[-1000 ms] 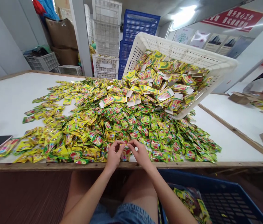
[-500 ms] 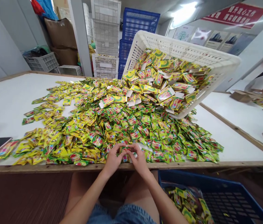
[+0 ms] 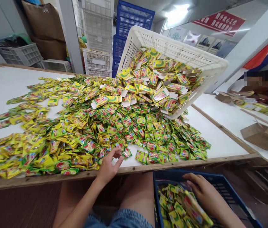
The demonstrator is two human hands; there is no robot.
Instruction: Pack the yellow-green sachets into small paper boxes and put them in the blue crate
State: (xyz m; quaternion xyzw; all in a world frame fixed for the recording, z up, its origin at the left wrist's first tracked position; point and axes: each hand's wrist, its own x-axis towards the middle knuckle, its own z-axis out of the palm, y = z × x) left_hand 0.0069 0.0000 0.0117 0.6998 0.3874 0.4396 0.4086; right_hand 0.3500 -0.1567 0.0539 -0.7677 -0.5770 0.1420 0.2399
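Note:
My left hand (image 3: 110, 166) is at the table's front edge, thumb and fingers apart, beside a green and yellow sachet (image 3: 126, 153). My right hand (image 3: 202, 190) is over the blue crate (image 3: 221, 186) below the table, fingers loosely spread. Just under it is a small yellow and green box (image 3: 195, 209), blurred by motion and seemingly out of the fingers. More yellow-green packs (image 3: 175, 218) lie in that crate. A wide heap of sachets (image 3: 134, 125) covers the table, greener on the right and yellower on the left.
A tilted white basket (image 3: 210, 63) of small open-flapped cartons (image 3: 161, 95) rests on the heap. Stacked white crates (image 3: 98, 60) and blue crates (image 3: 134, 19) stand behind. On the right table are a cardboard box (image 3: 264, 134) and another person (image 3: 255, 82). A wooden rim (image 3: 167, 166) edges my table.
My hands have parted from around a small pack at the table edge. The right went down to the blue crate; the left stayed by the heap. The view has turned rightward.

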